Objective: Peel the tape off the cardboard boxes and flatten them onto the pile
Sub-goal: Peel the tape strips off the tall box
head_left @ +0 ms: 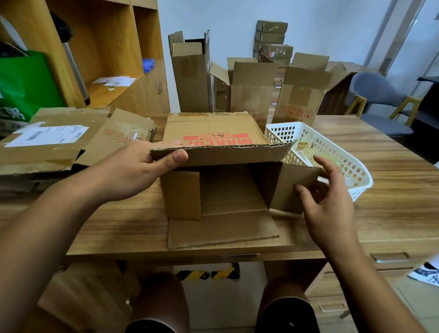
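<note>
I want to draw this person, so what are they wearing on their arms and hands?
Nothing that shows. The left hand and right hand have no gloves, rings or watch, and both forearms are bare, with no sleeve in view.

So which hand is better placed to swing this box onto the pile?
Probably left: the left hand grips the top flap of the cardboard box, and the flattened pile lies on its side.

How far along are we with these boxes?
Done: flattened boxes piled at left, peeled tape in the white basket. In hand: the open box, left hand gripping its top flap, right hand holding a side flap. Left: several upright boxes behind.
</note>
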The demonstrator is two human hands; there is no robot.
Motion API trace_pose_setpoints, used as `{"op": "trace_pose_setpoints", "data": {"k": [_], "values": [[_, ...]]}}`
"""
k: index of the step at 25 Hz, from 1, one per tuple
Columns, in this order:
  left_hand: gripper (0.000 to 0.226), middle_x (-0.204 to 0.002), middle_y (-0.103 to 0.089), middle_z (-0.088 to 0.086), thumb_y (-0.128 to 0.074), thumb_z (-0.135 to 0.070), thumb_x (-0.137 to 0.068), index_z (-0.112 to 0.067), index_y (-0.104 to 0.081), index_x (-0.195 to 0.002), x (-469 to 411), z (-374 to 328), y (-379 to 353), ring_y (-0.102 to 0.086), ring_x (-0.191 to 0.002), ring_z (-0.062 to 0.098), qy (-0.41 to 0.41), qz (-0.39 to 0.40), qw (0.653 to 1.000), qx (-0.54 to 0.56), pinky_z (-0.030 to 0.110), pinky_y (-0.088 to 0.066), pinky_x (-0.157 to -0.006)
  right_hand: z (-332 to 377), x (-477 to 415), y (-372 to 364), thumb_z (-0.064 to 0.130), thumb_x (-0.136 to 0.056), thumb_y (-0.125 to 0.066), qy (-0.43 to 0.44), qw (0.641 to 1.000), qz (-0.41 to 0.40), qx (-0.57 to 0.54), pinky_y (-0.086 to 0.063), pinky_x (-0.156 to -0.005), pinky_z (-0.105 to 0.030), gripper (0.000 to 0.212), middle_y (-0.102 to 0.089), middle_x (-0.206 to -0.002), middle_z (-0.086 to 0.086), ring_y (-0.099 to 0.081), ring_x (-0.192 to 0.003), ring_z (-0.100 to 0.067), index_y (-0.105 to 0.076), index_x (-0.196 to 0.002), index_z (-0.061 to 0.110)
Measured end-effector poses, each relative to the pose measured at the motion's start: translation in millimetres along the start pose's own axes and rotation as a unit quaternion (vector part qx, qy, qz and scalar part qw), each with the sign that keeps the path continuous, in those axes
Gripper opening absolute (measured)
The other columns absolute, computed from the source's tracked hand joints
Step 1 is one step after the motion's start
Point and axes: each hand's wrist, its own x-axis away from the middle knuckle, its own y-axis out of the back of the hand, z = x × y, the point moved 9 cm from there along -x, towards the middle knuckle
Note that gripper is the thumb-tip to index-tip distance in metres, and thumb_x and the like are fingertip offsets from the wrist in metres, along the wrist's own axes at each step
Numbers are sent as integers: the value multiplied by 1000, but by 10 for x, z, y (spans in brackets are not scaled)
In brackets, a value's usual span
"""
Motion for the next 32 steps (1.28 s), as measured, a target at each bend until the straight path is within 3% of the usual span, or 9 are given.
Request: {"op": "trace_pose_setpoints", "data": {"k": [5, 11, 14, 17, 19, 22, 27, 30, 32], "values": [[24, -53, -55, -36, -35, -62, -83, -46, -51, -92, -31, -64, -64, -53, -56, -17, -22, 21, 1000, 3, 7, -34, -47, 406, 281, 101, 0, -82, -75, 178, 965, -125, 143, -40, -110, -31, 58, -44, -128, -19, -46, -122, -23, -50, -134, 8], [32, -56, -58, -30, -35, -67, -81, -44, -54, -93, -52, -53, -56, -55, -56, -11, -29, 24, 999, 6, 12, -36, -48, 874, 779, -291, 8, -84, -68, 279, 940, -71, 182, -38, -102, -37, 28, -61, -117, -12, -52, -116, -31, -73, -112, 8], [25, -52, -55, -35, -37, -62, -84, -44, -52, -90, -47, -90, -70, -53, -55, -16, -29, 31, 999, 8, 6, -35, -47, 957, 801, -601, 5, -88, -62, 252, 960, 59, 111, -42, -104, -30, 38, -60, -125, -3, -52, -123, -16, -66, -126, 10], [40, -57, -55, -42, -37, -67, -88, -42, -60, -110, -47, -101, -72, -53, -60, -21, -41, 40, 998, 14, 3, -35, -52, 846, 788, -1077, 19, -98, -59, 103, 963, 236, 81, -29, -114, -11, 60, -39, -147, 21, -34, -138, 8, -36, -153, 29], [75, -79, -61, -45, -31, -86, -82, -40, -58, -134, -39, -109, -61, -55, -77, -25, -70, 42, 997, 5, 1, -36, -64, 764, 744, -1275, 25, -98, -61, 20, 961, 270, 50, -24, -116, -11, 72, -31, -149, 28, -27, -140, 11, -21, -158, 35], [96, -133, -58, -31, -19, -102, -66, -50, -55, -138, -58, -14, -77, -54, -118, -13, -63, 58, 996, 4, 18, -41, -88, 745, 703, -1457, 24, -97, -63, -44, 956, 288, -30, -36, -115, -21, 65, -43, -140, 31, -40, -131, 11, -30, -151, 43], [58, -62, -56, -36, -7, -100, -64, -75, -57, -78, -19, -134, -12, -51, -61, -12, -54, 39, 998, -4, 32, -32, -60, 855, 977, -1553, 23, -99, -59, -23, 938, 342, -52, -43, -112, -28, 50, -53, -136, 25, -48, -127, 8, -47, -143, 43], [73, -68, -57, -40, -4, -102, -62, -74, -53, -109, -29, -91, -63, -52, -66, -10, -52, 53, 997, -6, 31, -36, -63, 1046, 1245, -1703, 26, -101, -55, 37, 904, 425, -20, -23, -121, -18, 61, -25, -157, 31, -23, -143, 13, -31, -155, 41], [91, -96, -60, -48, -4, -102, -63, -63, -42, -136, -57, -18, -104, -56, -92, -15, -48, 66, 997, -16, 30, -46, -80, 1136, 1370, -1842, 28, -102, -53, 59, 883, 465, 4, -14, -124, -20, 67, -5, -162, 32, -7, -149, 9, -19, -158, 43]]}}
